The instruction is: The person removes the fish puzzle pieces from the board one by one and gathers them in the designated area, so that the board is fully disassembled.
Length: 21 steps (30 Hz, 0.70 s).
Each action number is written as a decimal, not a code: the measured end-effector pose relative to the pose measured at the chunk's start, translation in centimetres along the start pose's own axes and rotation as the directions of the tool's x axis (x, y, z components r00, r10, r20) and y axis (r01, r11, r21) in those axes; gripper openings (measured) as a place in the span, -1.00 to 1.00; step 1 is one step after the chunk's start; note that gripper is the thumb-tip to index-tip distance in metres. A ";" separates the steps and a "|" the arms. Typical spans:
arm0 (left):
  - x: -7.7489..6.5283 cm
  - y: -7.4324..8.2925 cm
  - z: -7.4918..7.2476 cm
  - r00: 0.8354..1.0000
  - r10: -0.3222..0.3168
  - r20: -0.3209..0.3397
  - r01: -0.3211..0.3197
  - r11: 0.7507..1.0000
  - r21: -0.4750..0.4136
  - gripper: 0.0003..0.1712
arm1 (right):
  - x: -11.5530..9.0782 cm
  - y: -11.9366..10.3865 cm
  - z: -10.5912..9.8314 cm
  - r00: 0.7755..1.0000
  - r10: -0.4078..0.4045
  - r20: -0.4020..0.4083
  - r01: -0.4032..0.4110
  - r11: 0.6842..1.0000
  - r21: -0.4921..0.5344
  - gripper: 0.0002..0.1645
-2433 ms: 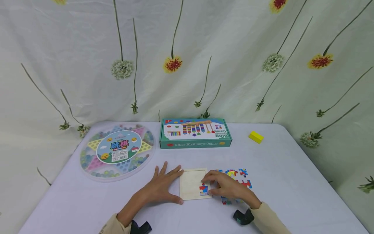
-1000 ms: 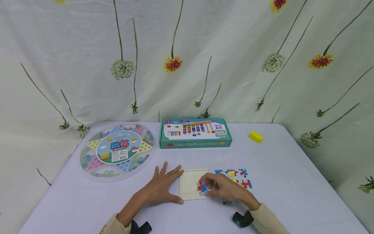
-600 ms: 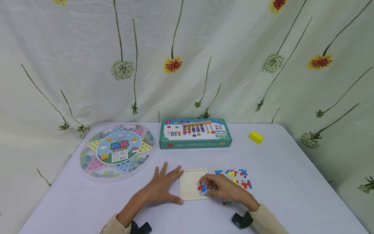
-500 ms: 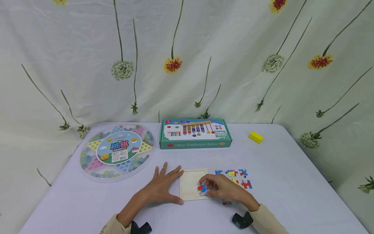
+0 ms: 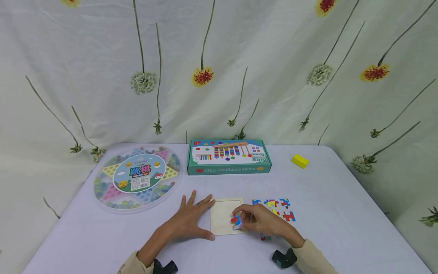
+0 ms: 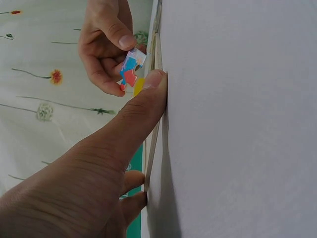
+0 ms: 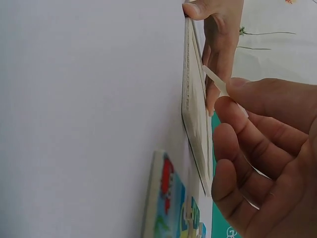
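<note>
A jigsaw puzzle piece (image 5: 237,222), red and blue, is pinched between the thumb and fingers of my right hand (image 5: 261,219). It is tilted over the right part of a shallow pale wooden puzzle tray (image 5: 220,215); in the right wrist view the piece (image 7: 214,79) shows its thin pale edge. My left hand (image 5: 189,217) lies spread at the tray's left side, thumb and fingertips touching its edge. Several loose puzzle pieces (image 5: 288,216) lie in rows to the right of the tray, partly hidden by my right hand.
Behind my left hand lies a round Chinese checkers set (image 5: 138,175) with marbles under a clear cover. A green Ring Challenge Game box (image 5: 229,168) stands at the table's back, with a yellow block (image 5: 299,161) to its right. A flowered cloth (image 5: 280,95) hangs behind.
Earlier the puzzle piece sat flat in the tray's lower right corner with my right fingers at it. Now it is lifted and tilted in my right hand's pinch. My left hand keeps its place.
</note>
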<state>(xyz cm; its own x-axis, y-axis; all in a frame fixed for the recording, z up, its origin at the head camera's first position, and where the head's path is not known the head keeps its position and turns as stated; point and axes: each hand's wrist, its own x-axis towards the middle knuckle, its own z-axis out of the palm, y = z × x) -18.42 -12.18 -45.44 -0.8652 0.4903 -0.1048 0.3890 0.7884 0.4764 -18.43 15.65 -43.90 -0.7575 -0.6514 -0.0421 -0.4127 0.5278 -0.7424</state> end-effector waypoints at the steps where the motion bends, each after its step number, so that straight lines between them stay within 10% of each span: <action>1: 0.0 0.0 0.0 1.000 0.002 0.000 -0.002 1.000 -0.002 0.23 | -0.1 -0.1 -0.1 1.000 -0.001 -0.004 0.001 1.000 0.003 -0.60; 21: 0.0 0.0 -0.1 1.000 -0.004 0.006 0.004 1.000 0.009 0.24 | -2.9 1.3 -1.6 0.997 0.014 -0.081 -0.009 0.998 0.058 -0.58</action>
<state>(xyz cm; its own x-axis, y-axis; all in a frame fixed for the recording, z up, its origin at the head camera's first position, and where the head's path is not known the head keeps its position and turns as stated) -18.44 -12.16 -45.35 -0.8648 0.4895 -0.1115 0.3890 0.7937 0.4678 -17.57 19.08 -43.66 -0.8018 -0.5976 0.0023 -0.3759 0.5013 -0.7793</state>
